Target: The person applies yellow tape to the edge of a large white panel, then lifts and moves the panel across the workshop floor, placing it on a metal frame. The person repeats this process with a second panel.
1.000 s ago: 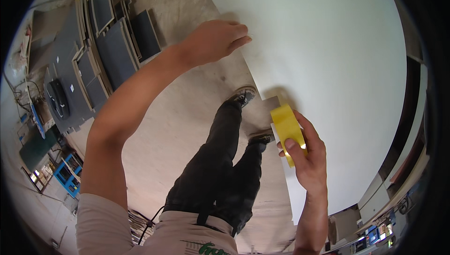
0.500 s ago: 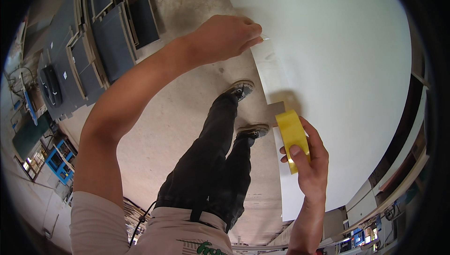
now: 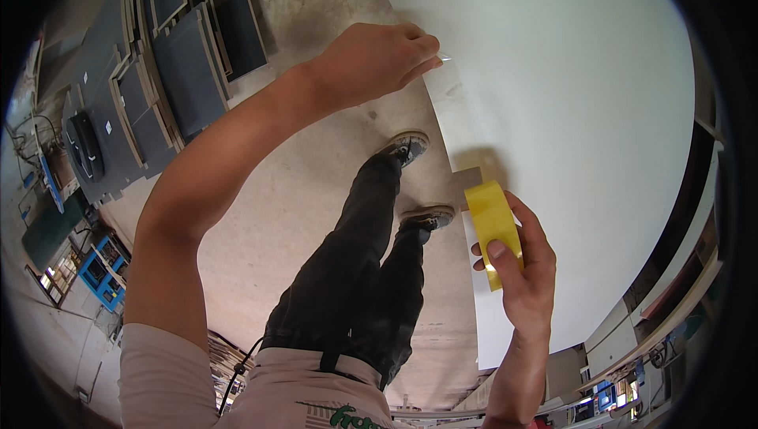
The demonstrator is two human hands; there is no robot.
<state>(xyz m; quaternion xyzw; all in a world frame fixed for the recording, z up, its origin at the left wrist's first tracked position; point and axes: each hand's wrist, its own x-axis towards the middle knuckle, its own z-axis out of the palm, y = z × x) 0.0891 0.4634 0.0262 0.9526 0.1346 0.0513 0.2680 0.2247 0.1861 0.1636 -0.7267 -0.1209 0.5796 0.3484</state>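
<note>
My right hand [image 3: 527, 275] grips a roll of yellow tape [image 3: 491, 214], thumb on its near face and fingers curled round behind it. Farther away, my left hand [image 3: 377, 58] is closed in a pinch over the left edge of a large white panel [image 3: 576, 129]. A small shiny bit of clear tape [image 3: 445, 57] shows at its fingertips. Between the two hands, a faint see-through band runs along the panel edge. A greyish-brown patch [image 3: 467, 179] shows by the top of the roll; I cannot tell exactly what it is.
Dark grey boards [image 3: 193, 50] lie stacked on the floor at the far left, with a black case [image 3: 84, 145] on them. My legs and shoes [image 3: 409, 149] stand beside the panel's left edge. A blue frame [image 3: 103, 271] is at the left rim.
Both hands keep their grips. The tape roll and right hand have shifted very slightly up in the picture; the left hand has hardly moved.
</note>
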